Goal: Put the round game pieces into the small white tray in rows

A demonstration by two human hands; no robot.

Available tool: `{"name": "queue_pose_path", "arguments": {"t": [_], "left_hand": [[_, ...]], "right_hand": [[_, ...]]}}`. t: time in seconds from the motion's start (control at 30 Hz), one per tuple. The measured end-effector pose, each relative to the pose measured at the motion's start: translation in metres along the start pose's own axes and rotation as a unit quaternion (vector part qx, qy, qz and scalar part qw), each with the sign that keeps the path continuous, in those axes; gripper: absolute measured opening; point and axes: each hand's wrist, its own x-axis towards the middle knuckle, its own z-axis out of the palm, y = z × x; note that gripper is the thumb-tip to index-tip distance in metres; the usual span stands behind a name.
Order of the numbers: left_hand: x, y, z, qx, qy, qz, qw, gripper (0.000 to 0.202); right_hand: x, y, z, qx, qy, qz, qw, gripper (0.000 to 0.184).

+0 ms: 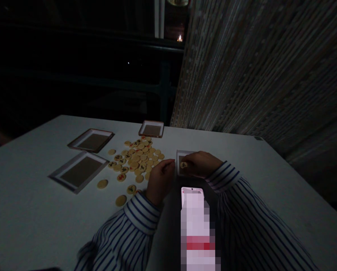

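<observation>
A pile of round tan game discs (140,156) with red and black marks lies spread on the white table (29,214). My right hand (200,165) rests over a small white-rimmed tray (182,155) and pinches one tan disc (183,165) at the fingertips. My left hand (159,180) sits beside the pile with its fingers curled inward; I cannot make out anything inside them. Both arms wear blue-and-white striped sleeves.
Three more shallow trays lie on the table: one at front left (79,171), one behind it (91,140), one at the back (151,129). A lit phone (196,226) lies between my forearms. A woven blind (264,67) hangs on the right. The room is dark.
</observation>
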Motion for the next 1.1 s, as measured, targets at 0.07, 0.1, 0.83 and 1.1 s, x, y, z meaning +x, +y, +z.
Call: {"name": "queue_pose_path", "arguments": {"t": [0.07,0.1,0.83,1.1], "left_hand": [[0.000,-0.002,0.000,0.015,-0.004,0.012,1.000,0.021],[0.000,-0.004,0.000,0.020,-0.007,0.015,1.000,0.021],[0.000,-0.016,-0.001,0.121,-0.016,0.043,0.992,0.022],[0.000,-0.015,-0.001,0.118,-0.007,0.040,0.992,0.021]], "right_hand": [[0.002,0.003,0.005,-0.011,-0.008,-0.013,1.000,0.024],[0.003,0.004,0.007,-0.015,-0.008,-0.017,1.000,0.025],[0.011,0.004,0.019,-0.027,-0.058,-0.035,0.997,0.026],[0.012,0.009,0.023,-0.044,-0.050,-0.046,0.997,0.026]]}}
